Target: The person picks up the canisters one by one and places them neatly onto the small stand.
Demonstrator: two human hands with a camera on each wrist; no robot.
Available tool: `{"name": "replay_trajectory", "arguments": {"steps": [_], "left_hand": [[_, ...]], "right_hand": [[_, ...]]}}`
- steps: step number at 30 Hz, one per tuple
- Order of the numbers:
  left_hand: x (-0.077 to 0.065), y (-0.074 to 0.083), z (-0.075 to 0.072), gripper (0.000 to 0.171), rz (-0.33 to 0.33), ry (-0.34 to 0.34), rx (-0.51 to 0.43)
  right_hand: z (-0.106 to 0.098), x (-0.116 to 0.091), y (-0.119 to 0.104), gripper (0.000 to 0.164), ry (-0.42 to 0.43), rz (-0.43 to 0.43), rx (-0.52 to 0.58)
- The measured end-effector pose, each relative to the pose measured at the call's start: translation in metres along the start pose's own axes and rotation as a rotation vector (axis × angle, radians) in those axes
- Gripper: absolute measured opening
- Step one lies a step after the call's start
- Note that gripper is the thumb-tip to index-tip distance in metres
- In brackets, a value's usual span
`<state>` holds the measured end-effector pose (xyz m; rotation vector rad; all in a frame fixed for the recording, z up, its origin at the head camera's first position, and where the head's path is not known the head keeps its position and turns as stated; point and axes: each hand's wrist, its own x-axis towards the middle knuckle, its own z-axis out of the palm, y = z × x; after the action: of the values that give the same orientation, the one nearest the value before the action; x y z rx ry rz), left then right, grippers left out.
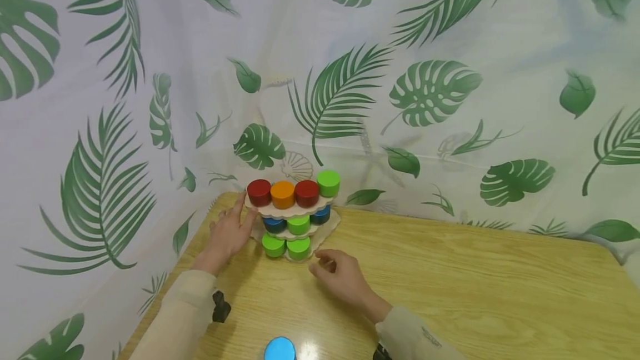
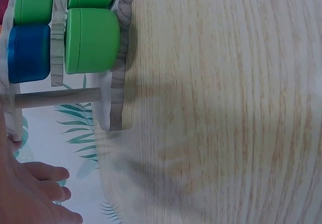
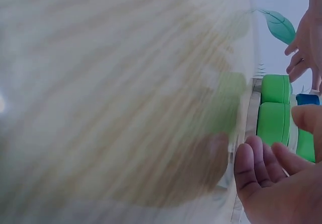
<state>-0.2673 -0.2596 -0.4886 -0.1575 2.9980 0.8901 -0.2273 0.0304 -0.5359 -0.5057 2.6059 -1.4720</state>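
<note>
A three-tier wooden stand [image 1: 320, 238] with scalloped shelves holds round coloured blocks. On top sit two red blocks, an orange block [image 1: 283, 195] and a light green block [image 1: 328, 183]. The middle shelf has dark blue blocks either side of a green one, and two green blocks [image 2: 93, 40] stand lowest. My left hand [image 1: 231, 233] is at the top shelf's left end, thumb by its front edge, other fingers extended. Just off the stand's lower right front, my right hand [image 1: 342, 276] hovers with loosely bent fingers and nothing in them; the lower green blocks [image 3: 273, 123] lie beyond it.
A bright blue round block [image 1: 280, 349] lies at the near edge of the view, between the forearms. The wooden table [image 1: 475, 282] stretches to the right. Leaf-printed cloth [image 1: 440, 26] hangs behind the stand and along the left side.
</note>
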Motion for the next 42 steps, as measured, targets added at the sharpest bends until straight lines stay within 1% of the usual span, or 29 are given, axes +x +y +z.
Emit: {"name": "replay_trajectory", "arguments": {"steps": [3, 7, 9, 13, 15, 18, 20, 22, 23, 26, 30, 35, 37, 40, 42], "left_hand": [[0.0, 0.0, 0.0, 0.078, -0.001, -0.001, 0.001], [0.001, 0.0, 0.001, 0.077, 0.0, -0.007, 0.003], [0.001, 0.0, 0.002, 0.077, -0.001, -0.01, 0.001], [0.001, 0.001, 0.002, 0.077, 0.003, -0.01, -0.008], [0.001, 0.001, 0.003, 0.077, 0.006, -0.006, -0.009], [0.002, 0.001, 0.003, 0.077, 0.007, 0.002, -0.004], [0.002, 0.001, 0.003, 0.078, 0.007, 0.004, 0.002], [0.002, 0.001, 0.004, 0.078, 0.009, 0.004, 0.005], [0.002, 0.001, 0.004, 0.079, 0.01, 0.001, 0.004], [0.002, 0.001, 0.004, 0.079, 0.015, -0.003, 0.0], [0.0, -0.001, 0.003, 0.077, 0.007, 0.002, -0.002], [-0.001, -0.003, 0.001, 0.078, -0.003, 0.003, -0.007], [-0.001, -0.004, 0.001, 0.078, 0.002, 0.0, -0.008], [0.0, -0.004, 0.003, 0.078, 0.008, 0.0, -0.011], [0.0, -0.004, 0.003, 0.079, 0.01, 0.0, -0.01]], "right_hand": [[-0.005, -0.007, 0.0, 0.041, -0.055, 0.008, 0.017], [-0.012, -0.019, -0.002, 0.044, -0.189, -0.01, 0.06], [-0.014, -0.024, -0.003, 0.046, -0.262, -0.038, 0.073], [-0.016, -0.035, -0.004, 0.051, -0.397, -0.128, 0.078], [-0.016, -0.039, -0.003, 0.053, -0.468, -0.178, 0.047], [-0.014, -0.045, -0.006, 0.054, -0.576, -0.163, 0.06], [-0.013, -0.049, -0.009, 0.053, -0.641, -0.119, 0.074], [-0.012, -0.054, -0.012, 0.052, -0.685, -0.073, 0.123], [-0.011, -0.056, -0.014, 0.052, -0.704, -0.067, 0.131], [-0.009, -0.061, -0.015, 0.055, -0.75, -0.081, 0.146], [-0.007, -0.066, -0.016, 0.06, -0.782, -0.085, 0.144], [-0.004, -0.068, -0.018, 0.062, -0.796, -0.089, 0.121], [-0.004, -0.069, -0.019, 0.062, -0.796, -0.09, 0.106], [-0.002, -0.07, -0.021, 0.061, -0.801, -0.07, 0.085], [0.0, -0.069, -0.021, 0.06, -0.805, -0.083, 0.079]]}}
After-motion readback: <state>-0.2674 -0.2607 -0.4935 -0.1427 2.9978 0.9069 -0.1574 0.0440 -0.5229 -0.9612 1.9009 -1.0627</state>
